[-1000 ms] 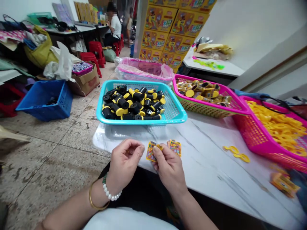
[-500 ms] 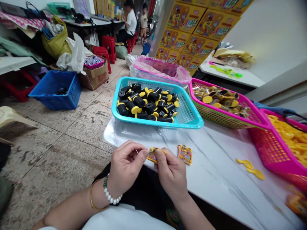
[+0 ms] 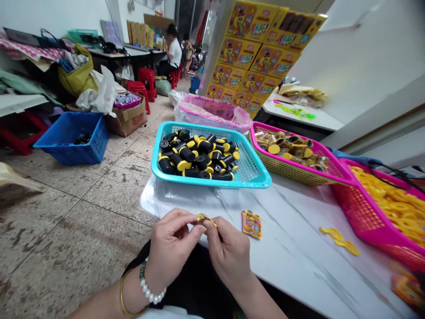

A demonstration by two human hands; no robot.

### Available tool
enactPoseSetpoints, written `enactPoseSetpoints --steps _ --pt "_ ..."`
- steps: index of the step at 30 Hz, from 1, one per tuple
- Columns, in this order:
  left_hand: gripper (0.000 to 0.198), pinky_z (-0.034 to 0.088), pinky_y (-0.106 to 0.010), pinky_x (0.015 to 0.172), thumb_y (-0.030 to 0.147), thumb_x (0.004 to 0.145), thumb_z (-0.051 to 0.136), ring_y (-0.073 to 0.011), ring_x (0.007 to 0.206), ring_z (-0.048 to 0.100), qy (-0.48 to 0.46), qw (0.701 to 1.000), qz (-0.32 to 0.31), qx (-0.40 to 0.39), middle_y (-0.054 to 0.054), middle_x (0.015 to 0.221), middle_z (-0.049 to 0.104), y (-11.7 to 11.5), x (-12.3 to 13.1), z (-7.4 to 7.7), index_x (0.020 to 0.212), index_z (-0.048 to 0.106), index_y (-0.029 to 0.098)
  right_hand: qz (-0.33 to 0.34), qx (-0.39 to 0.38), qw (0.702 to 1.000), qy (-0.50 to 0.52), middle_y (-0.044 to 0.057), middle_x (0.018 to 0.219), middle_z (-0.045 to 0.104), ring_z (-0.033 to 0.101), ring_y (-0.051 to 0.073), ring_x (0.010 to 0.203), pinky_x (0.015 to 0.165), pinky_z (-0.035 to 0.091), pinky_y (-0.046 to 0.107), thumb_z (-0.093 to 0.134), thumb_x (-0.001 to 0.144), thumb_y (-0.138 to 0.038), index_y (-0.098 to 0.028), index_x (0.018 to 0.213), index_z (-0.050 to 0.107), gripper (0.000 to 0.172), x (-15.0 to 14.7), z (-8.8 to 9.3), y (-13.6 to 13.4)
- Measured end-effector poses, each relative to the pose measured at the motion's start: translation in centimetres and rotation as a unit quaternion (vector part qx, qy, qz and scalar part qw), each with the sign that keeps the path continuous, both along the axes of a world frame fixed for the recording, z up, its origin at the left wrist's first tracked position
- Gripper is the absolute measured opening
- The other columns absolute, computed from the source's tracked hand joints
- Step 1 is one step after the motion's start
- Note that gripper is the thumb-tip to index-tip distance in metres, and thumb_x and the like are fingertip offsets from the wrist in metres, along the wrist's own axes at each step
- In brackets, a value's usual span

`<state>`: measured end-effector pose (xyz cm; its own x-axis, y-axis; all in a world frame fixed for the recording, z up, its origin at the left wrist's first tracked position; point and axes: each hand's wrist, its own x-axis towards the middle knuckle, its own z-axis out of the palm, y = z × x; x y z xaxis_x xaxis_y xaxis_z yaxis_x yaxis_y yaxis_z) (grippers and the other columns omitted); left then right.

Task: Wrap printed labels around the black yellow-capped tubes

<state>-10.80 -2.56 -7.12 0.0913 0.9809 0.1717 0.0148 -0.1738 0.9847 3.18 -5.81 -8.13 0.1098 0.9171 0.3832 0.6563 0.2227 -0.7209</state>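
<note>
Between my two hands is a small yellow printed card, seen nearly edge-on and bent. My right hand pinches its near side between thumb and fingers. My left hand, with a pearl bracelet at the wrist, has its thumb and fingertips closed on the card's left end. A little to the right, a small stack of similar cards lies on the white marbled table. Behind my hands stands a turquoise basket holding black cylinders with yellow ends.
Pink baskets hold gold-brown pieces and yellow plastic parts. A yellow looped part lies on the table. Yellow printed boxes are stacked behind. On the floor at left is a blue crate. A person sits far back.
The card has turned from showing its printed face to nearly edge-on, and my hands have drawn closer together around it. The whole view has shifted slightly.
</note>
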Motion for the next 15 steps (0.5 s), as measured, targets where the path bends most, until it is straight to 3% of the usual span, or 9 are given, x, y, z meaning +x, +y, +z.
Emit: enactPoseSetpoints --steps 3,5,7,11,13,15 --pt "0.016 0.040 -0.020 0.043 0.033 0.073 0.080 -0.0093 0.048 0.053 -0.063 0.988 -0.048 -0.133 -0.006 0.068 0.071 0.5 -0.2 -0.2 0.076 0.079 0.017 0.073 -0.061 0.995 0.017 -0.002 0.060 0.052 0.049 0.013 0.050 0.049 0.037 0.025 0.038 0.105 -0.037 -0.023 0.070 0.051 0.039 0.5 0.3 0.3" --pt "0.027 0.030 -0.018 0.036 0.042 0.071 0.081 -0.0058 0.037 0.043 -0.118 0.957 -0.098 -0.245 -0.002 0.054 0.063 0.8 -0.6 -0.2 0.075 0.076 0.015 0.111 -0.096 0.989 0.019 -0.002 0.059 0.052 0.051 0.013 0.050 0.049 0.038 0.025 0.032 0.106 -0.041 -0.023 0.069 0.050 0.045 1.3 1.2 1.1" --pt "0.037 0.021 -0.017 0.034 0.050 0.069 0.082 -0.0038 0.032 0.036 -0.167 0.926 -0.130 -0.314 0.003 0.045 0.055 1.2 -0.9 -0.3 0.076 0.073 0.014 0.104 -0.074 0.992 -0.005 -0.001 0.060 0.054 0.054 0.015 0.053 0.053 0.041 0.027 0.028 0.107 -0.043 -0.023 0.070 0.053 0.049 2.1 2.8 2.8" --pt "0.043 0.016 -0.015 0.036 0.049 0.066 0.085 -0.0027 0.033 0.037 -0.196 0.911 -0.152 -0.329 0.003 0.045 0.055 2.0 -1.3 0.2 0.086 0.074 0.013 0.024 0.045 0.993 -0.108 0.008 0.091 0.070 0.065 0.022 0.084 0.078 0.047 0.033 0.045 0.101 -0.046 -0.022 0.092 0.064 0.032 1.7 6.9 8.5" --pt "0.042 0.016 -0.014 0.037 0.046 0.065 0.087 -0.0021 0.036 0.039 -0.188 0.910 -0.174 -0.326 0.001 0.048 0.058 2.5 -1.3 0.4 0.084 0.075 0.011 -0.002 0.023 0.987 -0.160 0.011 0.102 0.072 0.065 0.026 0.096 0.085 0.047 0.036 0.047 0.100 -0.043 -0.021 0.099 0.066 0.029 0.6 8.4 11.9" --pt "0.039 0.015 -0.014 0.037 0.043 0.063 0.088 -0.0014 0.036 0.038 -0.188 0.904 -0.186 -0.335 0.001 0.045 0.056 3.1 -1.4 0.5 0.077 0.073 0.010 -0.001 -0.065 0.974 -0.218 0.013 0.098 0.072 0.065 0.029 0.093 0.083 0.048 0.038 0.056 0.096 -0.045 -0.018 0.106 0.067 0.032 -0.3 9.4 14.9"
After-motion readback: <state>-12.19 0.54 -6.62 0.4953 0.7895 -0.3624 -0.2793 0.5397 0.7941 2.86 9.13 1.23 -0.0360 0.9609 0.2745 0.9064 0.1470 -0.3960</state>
